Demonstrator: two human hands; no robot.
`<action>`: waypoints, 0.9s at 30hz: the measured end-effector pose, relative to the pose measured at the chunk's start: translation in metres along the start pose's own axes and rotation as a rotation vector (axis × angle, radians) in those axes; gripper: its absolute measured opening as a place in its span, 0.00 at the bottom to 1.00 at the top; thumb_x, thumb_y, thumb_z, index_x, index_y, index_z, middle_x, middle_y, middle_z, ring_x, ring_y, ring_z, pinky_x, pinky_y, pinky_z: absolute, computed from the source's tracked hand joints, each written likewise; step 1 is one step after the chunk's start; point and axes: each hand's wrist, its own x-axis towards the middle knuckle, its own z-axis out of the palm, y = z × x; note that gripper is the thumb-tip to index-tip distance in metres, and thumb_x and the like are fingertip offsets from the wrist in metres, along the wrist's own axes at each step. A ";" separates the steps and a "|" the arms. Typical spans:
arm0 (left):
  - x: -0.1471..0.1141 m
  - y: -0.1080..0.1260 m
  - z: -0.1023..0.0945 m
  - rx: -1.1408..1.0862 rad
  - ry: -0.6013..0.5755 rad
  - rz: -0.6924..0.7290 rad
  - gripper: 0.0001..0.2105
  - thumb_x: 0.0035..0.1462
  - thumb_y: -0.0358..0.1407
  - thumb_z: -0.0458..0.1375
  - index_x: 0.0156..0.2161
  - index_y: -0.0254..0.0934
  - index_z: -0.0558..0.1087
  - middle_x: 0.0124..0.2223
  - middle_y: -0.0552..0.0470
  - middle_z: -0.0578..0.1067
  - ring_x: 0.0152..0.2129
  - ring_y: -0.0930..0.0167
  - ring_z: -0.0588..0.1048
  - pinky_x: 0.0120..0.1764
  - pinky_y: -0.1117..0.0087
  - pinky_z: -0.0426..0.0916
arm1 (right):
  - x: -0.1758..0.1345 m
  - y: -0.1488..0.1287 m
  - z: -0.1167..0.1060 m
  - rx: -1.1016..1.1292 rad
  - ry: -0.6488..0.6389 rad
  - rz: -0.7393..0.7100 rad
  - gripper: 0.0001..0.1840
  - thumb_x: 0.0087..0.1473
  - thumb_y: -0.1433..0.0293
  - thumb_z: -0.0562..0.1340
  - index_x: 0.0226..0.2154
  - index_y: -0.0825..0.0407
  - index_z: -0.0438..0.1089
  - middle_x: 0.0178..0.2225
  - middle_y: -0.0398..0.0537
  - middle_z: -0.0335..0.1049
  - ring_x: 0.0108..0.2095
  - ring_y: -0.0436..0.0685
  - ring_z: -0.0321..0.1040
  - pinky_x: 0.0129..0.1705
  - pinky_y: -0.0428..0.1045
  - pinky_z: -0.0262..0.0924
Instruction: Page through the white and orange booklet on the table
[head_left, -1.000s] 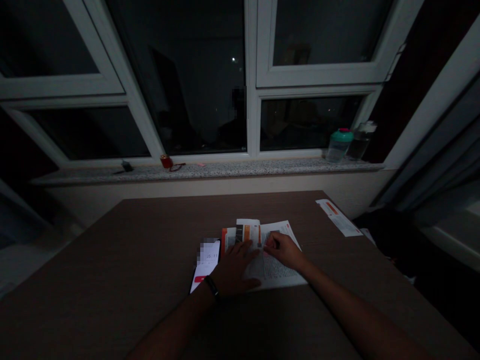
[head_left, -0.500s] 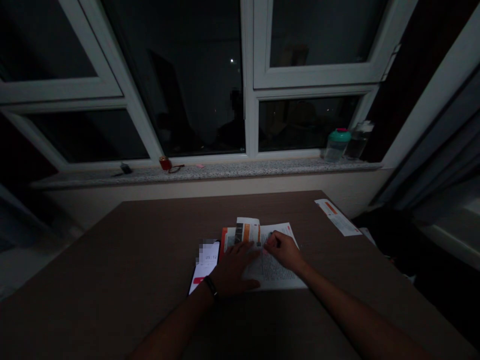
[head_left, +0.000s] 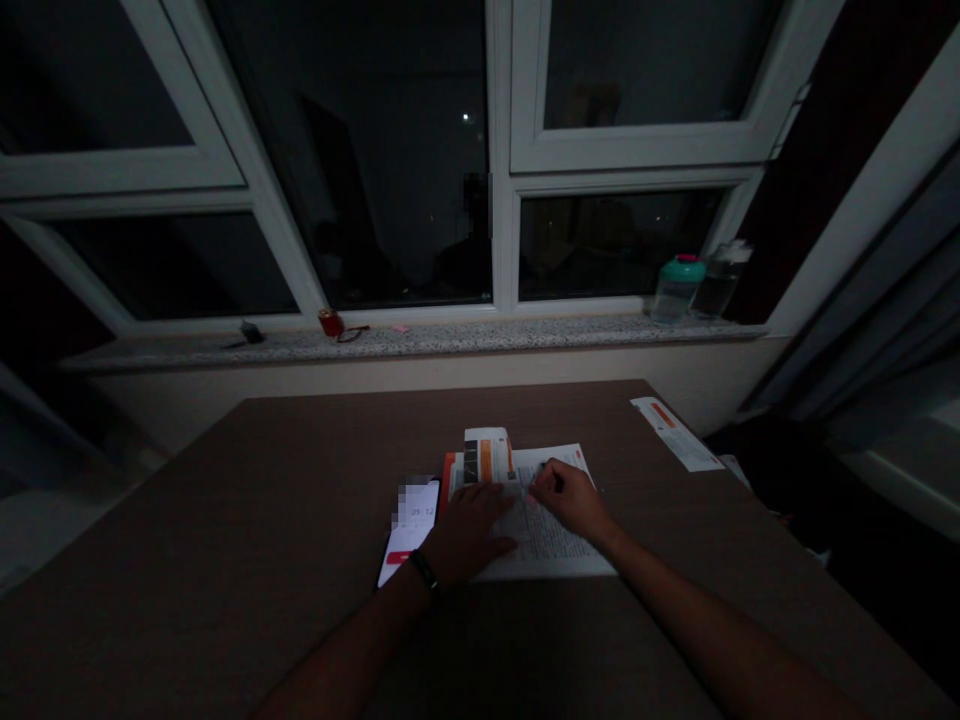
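My left hand [head_left: 469, 535] lies flat with its fingers stretched out over the left part of an open printed booklet [head_left: 551, 540]. Its fingertips touch the lower end of a smaller white and orange printed paper [head_left: 489, 460], which sticks out past the booklet's top edge. On the right-hand page rests my right hand [head_left: 571, 497], fingers closed in a pinch. Whatever sits in that pinch is too dark and small to make out. A lit phone [head_left: 411, 520] showing a timer lies just left of the booklet, near my left wrist.
A printed paper strip [head_left: 679, 435] lies at the brown table's [head_left: 225, 520] right edge. On the stone windowsill [head_left: 465, 338] stand a shaker bottle with a teal lid [head_left: 679, 288], a clear bottle [head_left: 720, 280], a small red jar [head_left: 330, 322] and a small dark bottle [head_left: 251, 332].
The smaller printed paper has shifted slightly left and up on the booklet, and my left hand's fingers have moved a little left. My right hand stays in nearly the same place, still pinched.
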 end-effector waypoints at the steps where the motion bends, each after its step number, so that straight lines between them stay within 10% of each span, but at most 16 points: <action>1: 0.000 0.001 -0.001 0.006 0.006 0.002 0.23 0.62 0.45 0.59 0.60 0.42 0.65 0.63 0.44 0.64 0.60 0.58 0.61 0.60 0.51 0.58 | 0.000 0.001 0.000 -0.003 0.006 0.003 0.07 0.49 0.68 0.64 0.24 0.51 0.66 0.22 0.40 0.68 0.24 0.51 0.62 0.27 0.45 0.55; 27: -0.002 0.012 -0.012 -0.054 0.023 0.092 0.14 0.65 0.42 0.56 0.54 0.42 0.70 0.60 0.48 0.68 0.54 0.61 0.68 0.54 0.56 0.62 | 0.001 0.006 -0.009 -0.150 -0.142 -0.188 0.07 0.48 0.74 0.67 0.28 0.51 0.67 0.28 0.41 0.66 0.30 0.52 0.63 0.32 0.46 0.56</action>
